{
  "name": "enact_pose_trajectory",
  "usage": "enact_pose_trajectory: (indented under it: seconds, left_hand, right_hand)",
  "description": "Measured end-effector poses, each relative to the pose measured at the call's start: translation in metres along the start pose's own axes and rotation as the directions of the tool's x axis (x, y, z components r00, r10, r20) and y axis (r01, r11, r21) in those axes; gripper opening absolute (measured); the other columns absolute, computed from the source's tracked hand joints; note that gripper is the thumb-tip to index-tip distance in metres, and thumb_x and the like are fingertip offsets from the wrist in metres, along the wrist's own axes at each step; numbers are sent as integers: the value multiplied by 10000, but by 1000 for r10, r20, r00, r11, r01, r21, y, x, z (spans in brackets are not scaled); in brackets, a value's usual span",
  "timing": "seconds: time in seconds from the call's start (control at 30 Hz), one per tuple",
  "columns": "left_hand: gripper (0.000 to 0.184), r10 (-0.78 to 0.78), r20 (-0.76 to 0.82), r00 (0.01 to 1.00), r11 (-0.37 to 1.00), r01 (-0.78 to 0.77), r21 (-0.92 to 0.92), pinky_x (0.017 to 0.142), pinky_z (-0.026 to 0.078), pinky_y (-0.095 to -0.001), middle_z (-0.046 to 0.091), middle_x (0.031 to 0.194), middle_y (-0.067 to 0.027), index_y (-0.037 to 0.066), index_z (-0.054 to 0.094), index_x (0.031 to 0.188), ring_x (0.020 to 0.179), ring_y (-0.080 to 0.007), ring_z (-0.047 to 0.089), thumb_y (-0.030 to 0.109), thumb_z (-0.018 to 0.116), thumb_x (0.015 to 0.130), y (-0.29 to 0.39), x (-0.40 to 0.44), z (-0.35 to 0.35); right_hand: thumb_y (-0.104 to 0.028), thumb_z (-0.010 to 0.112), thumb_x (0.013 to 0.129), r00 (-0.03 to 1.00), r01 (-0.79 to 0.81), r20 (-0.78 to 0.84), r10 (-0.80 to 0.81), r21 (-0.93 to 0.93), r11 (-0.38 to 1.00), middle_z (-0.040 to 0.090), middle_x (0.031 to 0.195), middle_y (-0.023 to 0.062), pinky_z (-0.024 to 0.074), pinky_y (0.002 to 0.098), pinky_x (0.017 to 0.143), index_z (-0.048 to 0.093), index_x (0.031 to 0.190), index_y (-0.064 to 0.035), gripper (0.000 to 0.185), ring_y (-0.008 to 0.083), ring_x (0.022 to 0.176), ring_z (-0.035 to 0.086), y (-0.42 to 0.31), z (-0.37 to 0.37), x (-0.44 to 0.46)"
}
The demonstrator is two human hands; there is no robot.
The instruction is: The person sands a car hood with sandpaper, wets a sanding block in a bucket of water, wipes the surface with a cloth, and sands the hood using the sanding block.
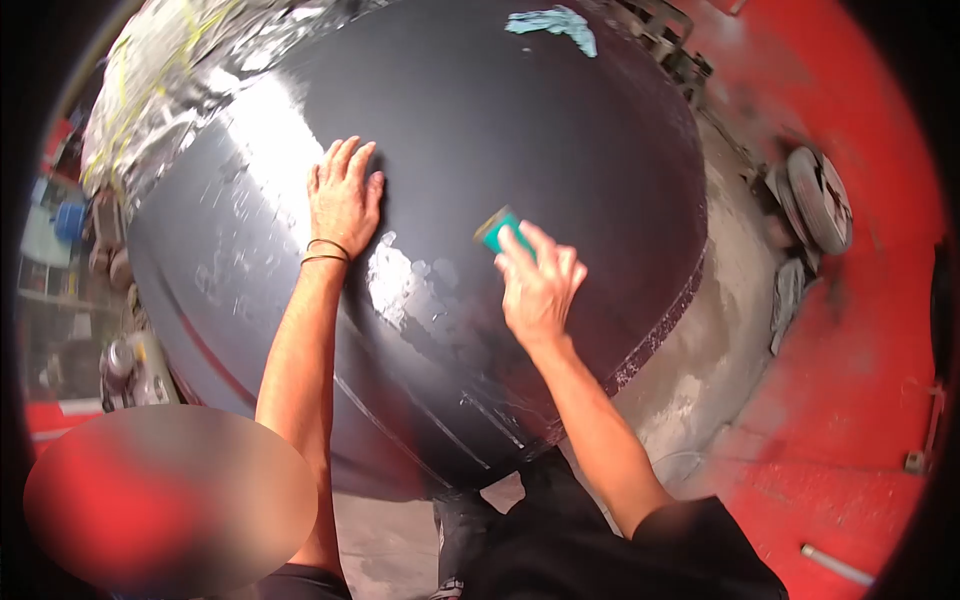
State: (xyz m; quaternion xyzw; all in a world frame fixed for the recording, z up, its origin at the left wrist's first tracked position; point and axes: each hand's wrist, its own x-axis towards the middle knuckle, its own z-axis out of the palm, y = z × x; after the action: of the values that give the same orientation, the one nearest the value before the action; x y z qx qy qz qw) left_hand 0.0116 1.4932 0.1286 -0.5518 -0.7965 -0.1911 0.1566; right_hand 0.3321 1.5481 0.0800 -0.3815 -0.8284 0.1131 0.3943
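With your right hand (540, 290) clamped on the green block (495, 235) (left hand (345, 205) flat, fingers slightly apart), the patchy dark panel (440, 120) looks part-worked.

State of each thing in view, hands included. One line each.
Left hand: open, palm down on the panel
Right hand: closed around the block
Block: held, against or just over the panel, can't tell which
Panel: mostly dull, with shiny patches that look wet
Cloth: crumpled, lying on the panel's far part
Sheeting: wrinkled
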Motion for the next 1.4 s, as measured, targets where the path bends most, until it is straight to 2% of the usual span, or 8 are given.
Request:
enact_pose_trajectory:
  seconds: [0.13, 0.23, 0.4, 0.53, 0.77, 1.0, 1.23, 1.4]
  left_hand:
    - [520, -38, 75, 996, 998, 34, 48, 1353, 171, -679, 431, 1769, -79, 208, 534, 1634, 1690, -295, 312, 359, 546, 1137, -3, 12, 22]
    - [530, -48, 95, 994, 998, 44, 45, 1354, 158, -678, 417, 1779, -83, 209, 533, 1638, 1694, -288, 305, 360, 542, 1130, -4, 14, 20]
    - [548, -34, 91, 995, 997, 27, 75, 1344, 175, -683, 423, 1769, -101, 180, 535, 1631, 1691, -285, 304, 377, 512, 1120, 1, 14, 17]
    - [550, -6, 97, 995, 997, -2, 81, 1334, 185, -684, 434, 1761, -108, 173, 523, 1640, 1690, -288, 305, 373, 498, 1128, 1, 17, 17]
    - [535, 32, 65, 997, 993, -39, 113, 1320, 210, -704, 438, 1765, -114, 188, 520, 1640, 1684, -316, 329, 391, 480, 1147, -5, 23, 30]
    - [541, 46, 78, 996, 991, -55, 122, 1304, 233, -720, 433, 1768, -101, 187, 513, 1648, 1675, -309, 343, 403, 472, 1154, -12, 20, 30]
    - [535, 43, 72, 997, 994, -50, 98, 1324, 230, -665, 443, 1770, -74, 213, 522, 1643, 1664, -294, 366, 424, 477, 1154, -16, 21, 28]
    - [544, 27, 101, 994, 995, -37, 94, 1331, 220, -653, 438, 1773, -81, 211, 511, 1656, 1659, -301, 377, 435, 454, 1164, -16, 20, 25]
  right_hand:
    - [-295, 794, 1005, 995, -92, -70, 71, -369, 925, 692, 1460, 64, 419, 551, 1032, 806, 1375, -280, 370, 338, 1224, 599, 53, -4, 38]
    - [-324, 737, 1049, 829, -559, -161, 536, -263, 786, 715, 1380, 52, 438, 561, 1049, 799, 1377, -248, 342, 357, 1252, 619, 139, -18, 123]
    - [-317, 750, 1037, 887, -450, -280, 366, -352, 821, 681, 1280, 114, 444, 539, 965, 718, 1493, -263, 460, 366, 1154, 602, 59, -10, 27]
    - [-280, 856, 961, 846, -531, -200, 495, -225, 817, 671, 1313, 103, 422, 504, 997, 762, 1468, -309, 516, 324, 1181, 602, -45, -13, -94]
    - [-315, 730, 1046, 748, -662, -383, 542, -379, 646, 696, 1250, 116, 460, 547, 967, 787, 1401, -228, 370, 353, 1167, 619, 125, -34, 33]
    - [-208, 845, 966, 838, -526, -291, 461, -207, 825, 699, 1432, 78, 448, 497, 996, 784, 1435, -260, 475, 324, 1162, 616, 14, -38, -115]
    - [-284, 721, 1056, 701, -707, -402, 589, -283, 648, 707, 1291, 112, 482, 549, 1017, 772, 1415, -224, 367, 376, 1174, 640, 179, -56, -15]
    - [-271, 778, 1032, 739, -662, -345, 578, -216, 718, 696, 1339, 94, 485, 525, 1010, 746, 1487, -217, 459, 366, 1200, 635, 66, -66, -120]
